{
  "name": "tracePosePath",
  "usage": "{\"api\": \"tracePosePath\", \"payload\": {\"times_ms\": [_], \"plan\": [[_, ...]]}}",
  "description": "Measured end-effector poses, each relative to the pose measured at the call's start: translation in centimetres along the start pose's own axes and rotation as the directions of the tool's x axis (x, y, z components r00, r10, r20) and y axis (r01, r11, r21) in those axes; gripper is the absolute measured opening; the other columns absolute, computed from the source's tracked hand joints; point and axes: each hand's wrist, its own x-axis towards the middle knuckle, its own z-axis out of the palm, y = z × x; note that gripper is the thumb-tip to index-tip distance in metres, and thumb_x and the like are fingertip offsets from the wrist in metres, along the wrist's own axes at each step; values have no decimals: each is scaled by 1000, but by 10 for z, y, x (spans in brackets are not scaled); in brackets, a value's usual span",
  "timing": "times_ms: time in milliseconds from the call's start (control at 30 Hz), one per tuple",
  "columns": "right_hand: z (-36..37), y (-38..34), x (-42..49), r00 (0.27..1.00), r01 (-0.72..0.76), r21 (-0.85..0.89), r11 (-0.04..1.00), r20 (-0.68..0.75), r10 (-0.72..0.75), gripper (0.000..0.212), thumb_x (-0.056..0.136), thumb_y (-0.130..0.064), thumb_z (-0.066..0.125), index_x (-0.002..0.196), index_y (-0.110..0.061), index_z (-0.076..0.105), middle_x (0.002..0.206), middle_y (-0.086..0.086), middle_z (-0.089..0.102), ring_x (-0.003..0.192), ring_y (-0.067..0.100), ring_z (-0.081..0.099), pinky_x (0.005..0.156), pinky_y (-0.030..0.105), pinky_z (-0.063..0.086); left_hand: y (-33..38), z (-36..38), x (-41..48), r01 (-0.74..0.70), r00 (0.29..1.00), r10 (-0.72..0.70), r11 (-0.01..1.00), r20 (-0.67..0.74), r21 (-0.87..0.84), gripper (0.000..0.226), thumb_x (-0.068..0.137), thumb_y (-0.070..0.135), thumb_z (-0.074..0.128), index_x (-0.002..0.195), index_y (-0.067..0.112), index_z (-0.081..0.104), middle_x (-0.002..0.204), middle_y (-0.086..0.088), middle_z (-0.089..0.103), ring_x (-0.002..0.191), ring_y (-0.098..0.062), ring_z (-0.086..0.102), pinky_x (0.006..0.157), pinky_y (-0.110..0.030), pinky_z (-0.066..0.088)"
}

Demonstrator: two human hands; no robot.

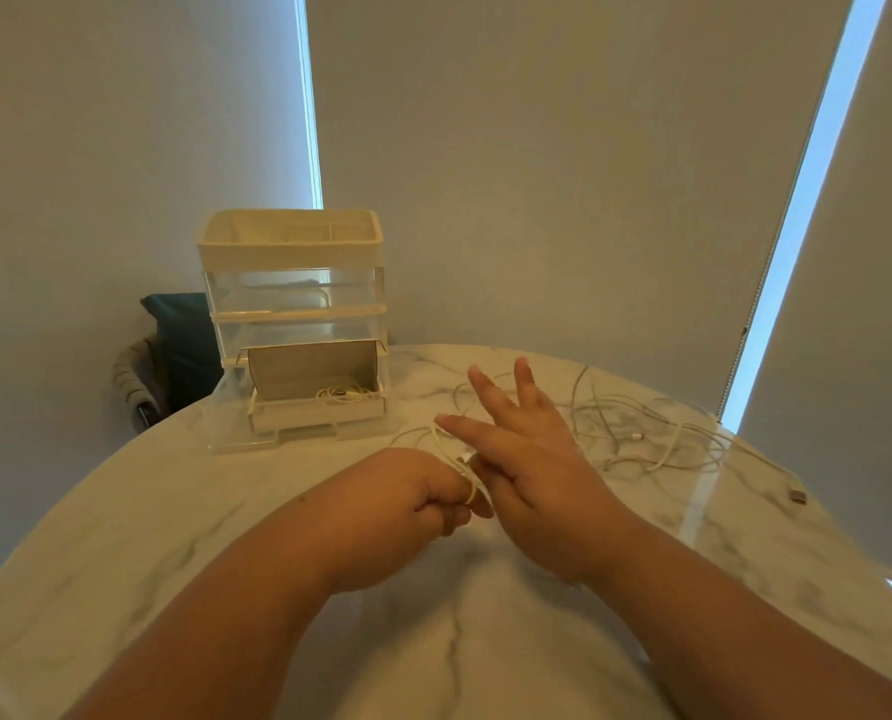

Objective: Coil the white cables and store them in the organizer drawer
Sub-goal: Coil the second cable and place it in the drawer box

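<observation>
White cable (441, 444) pinched in curled left hand (412, 504), right hand (527, 454) fingers spread, touching it.

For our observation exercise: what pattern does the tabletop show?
The tabletop is white marble with grey veins, seen best in the head view.
</observation>
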Motion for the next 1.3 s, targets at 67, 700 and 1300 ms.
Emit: {"api": "tracePosePath", "payload": {"times_ms": [67,700,1300], "plan": [[-2,-2,3,996,46,-13,999,-72,-47,55,97,-27,43,149,-40,33,163,-17,0,148,7,-25,120,34,-10,2,2,0,-17,999,18,999,33,-48,24,97,28,57,77,37,67,69,25,60,72,11,55,62,-7,37],[-5,2,4,940,23,134,991,-340,24,20,91,-7,64,96,-26,70,87,-24,58,89,-9,55,76,3,37,-21,-6,4,87,942,-262,793,-209,-603,11,96,8,57,94,1,66,75,-5,70,65,-17,66,74,-34,58],[1,7,4,902,69,329,942,-424,82,21,87,-19,61,95,-38,62,93,-14,63,93,9,62,78,21,49,27,11,1,32,996,83,-174,18,-984,28,83,7,50,92,-3,74,49,-6,56,75,-30,74,69,-38,61]]}}
